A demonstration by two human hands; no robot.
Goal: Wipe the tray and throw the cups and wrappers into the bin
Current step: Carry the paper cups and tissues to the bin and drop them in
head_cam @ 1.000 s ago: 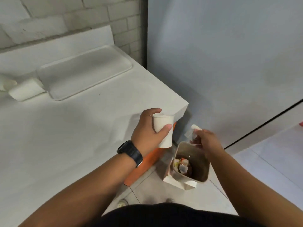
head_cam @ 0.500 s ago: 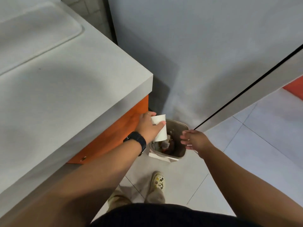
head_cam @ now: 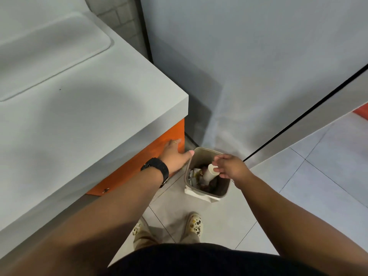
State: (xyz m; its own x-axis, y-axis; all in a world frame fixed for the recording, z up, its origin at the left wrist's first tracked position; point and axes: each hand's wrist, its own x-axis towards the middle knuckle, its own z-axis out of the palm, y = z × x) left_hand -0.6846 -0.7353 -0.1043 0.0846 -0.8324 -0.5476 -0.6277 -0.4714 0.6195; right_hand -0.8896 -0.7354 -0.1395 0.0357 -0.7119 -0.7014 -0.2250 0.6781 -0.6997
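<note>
A small beige bin (head_cam: 199, 193) stands on the floor tiles at the corner of the counter, holding wrappers and dark rubbish. A white paper cup (head_cam: 208, 174) lies tilted inside it on top of the rubbish. My left hand (head_cam: 175, 154), watch on the wrist, is spread and empty just left of the bin's rim, against the orange cabinet front. My right hand (head_cam: 231, 166) hovers over the bin with loose fingers, its fingertips right beside the cup's rim and nothing gripped. The white tray (head_cam: 59, 46) lies on the counter at the upper left.
The grey counter (head_cam: 99, 120) juts out above the orange cabinet front (head_cam: 139, 166). A grey wall panel (head_cam: 249, 76) stands close behind the bin. My feet in patterned clogs (head_cam: 194, 224) are on the tiles just in front of the bin.
My left hand has let go of the white cup, which now lies in the bin. The right hand has moved over the bin's opening, and the wrapper it held a second ago is gone.
</note>
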